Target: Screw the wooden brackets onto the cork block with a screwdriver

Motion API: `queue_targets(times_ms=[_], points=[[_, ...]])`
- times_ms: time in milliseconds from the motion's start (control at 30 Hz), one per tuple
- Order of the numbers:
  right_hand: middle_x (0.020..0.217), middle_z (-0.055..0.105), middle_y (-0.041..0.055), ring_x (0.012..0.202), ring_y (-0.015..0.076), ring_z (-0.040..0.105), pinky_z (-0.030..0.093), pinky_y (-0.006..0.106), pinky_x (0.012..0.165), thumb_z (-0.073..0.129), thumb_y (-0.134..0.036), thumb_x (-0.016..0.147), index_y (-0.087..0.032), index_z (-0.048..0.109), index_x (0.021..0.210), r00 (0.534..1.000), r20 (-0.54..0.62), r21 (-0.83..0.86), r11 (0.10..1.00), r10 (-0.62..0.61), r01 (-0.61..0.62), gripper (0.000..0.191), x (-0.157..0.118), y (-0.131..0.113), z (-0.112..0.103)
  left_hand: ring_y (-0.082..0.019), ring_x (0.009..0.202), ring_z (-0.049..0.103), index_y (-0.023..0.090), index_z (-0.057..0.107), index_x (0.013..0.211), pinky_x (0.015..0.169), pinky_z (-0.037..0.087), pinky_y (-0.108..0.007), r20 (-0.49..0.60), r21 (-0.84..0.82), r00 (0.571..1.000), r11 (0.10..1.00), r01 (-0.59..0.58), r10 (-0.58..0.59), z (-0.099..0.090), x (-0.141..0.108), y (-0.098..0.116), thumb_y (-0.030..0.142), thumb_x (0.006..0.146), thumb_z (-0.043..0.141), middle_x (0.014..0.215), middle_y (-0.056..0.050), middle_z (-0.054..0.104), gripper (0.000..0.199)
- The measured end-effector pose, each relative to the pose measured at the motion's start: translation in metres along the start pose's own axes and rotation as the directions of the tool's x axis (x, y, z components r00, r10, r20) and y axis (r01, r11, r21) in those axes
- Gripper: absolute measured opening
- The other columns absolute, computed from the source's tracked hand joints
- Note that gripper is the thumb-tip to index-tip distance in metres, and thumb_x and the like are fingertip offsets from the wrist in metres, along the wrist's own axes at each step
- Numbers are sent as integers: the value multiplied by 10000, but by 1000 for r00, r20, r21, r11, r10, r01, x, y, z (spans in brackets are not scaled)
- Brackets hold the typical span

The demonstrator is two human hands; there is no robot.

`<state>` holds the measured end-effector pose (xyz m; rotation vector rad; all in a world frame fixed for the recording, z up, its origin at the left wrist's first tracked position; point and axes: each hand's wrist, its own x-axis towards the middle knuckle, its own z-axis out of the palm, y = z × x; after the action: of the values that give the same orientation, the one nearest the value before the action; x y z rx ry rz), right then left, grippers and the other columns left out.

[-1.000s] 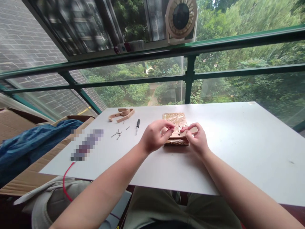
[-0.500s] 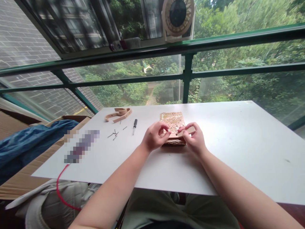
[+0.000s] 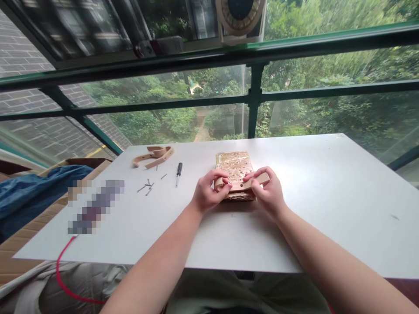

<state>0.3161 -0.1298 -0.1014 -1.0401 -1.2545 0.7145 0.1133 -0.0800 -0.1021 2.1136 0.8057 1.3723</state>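
Note:
My right hand [image 3: 269, 189] is closed around the right end of a curved tan wooden strip with holes [image 3: 244, 185]. The strip lies over the near edge of a tan block with a pitted top [image 3: 234, 162]. My left hand [image 3: 211, 189] is at the strip's left end, thumb and forefinger pinched together. A tiny shiny thing shows at those fingertips, too small to name. To the left lie a black-handled screwdriver [image 3: 179, 173], several loose screws [image 3: 149, 185] and more curved wooden pieces [image 3: 155, 158].
All of this rests on a white table [image 3: 327, 209]. A blurred-out object [image 3: 98, 205] with a red cord [image 3: 59, 270] lies at its left. Beyond that edge stands a cardboard box [image 3: 19, 235] with blue cloth [image 3: 39, 187]. Green window rails [image 3: 196, 104] run behind.
My left fingers have shifted slightly left and down along the strip, so its curved left end now shows. The right hand keeps its grip. The camera view has tilted slightly.

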Motion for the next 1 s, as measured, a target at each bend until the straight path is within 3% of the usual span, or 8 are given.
queue_targets(times_ms=[67,300,700,1000], points=[[889,734,23,995,213,686,534,388,842,559,-150,849,-246,482,894,1000,-1,-4,1000,3,-3,131,0,0,0,-137,734,673,205,603,1012,673,558,-248,12,17,1000,1000,14,-14,-1,0,-1,183,758,730,850,-18,685,285],[867,735,0,967,186,689,492,433,984,558,-92,837,-245,491,895,999,-14,-13,999,-36,36,177,2,0,2,-211,948,658,188,641,850,878,554,-360,14,28,1000,1000,-7,6,-2,1,-1,147,757,711,906,-68,674,124],[864,735,0,987,201,684,509,441,957,572,-72,821,-246,498,890,999,-26,-22,999,-28,27,202,1,2,2,-238,1004,623,189,675,867,941,529,-419,117,-23,993,1000,0,3,-8,3,1,88,747,639,897,-74,693,162],[854,730,-7,965,189,689,480,459,1019,576,-59,821,-242,504,890,998,-38,-29,998,-51,50,209,-1,-2,4,-221,961,628,193,687,823,903,534,-394,72,-53,997,998,25,-22,-4,4,-2,137,787,686,881,-69,679,66]])
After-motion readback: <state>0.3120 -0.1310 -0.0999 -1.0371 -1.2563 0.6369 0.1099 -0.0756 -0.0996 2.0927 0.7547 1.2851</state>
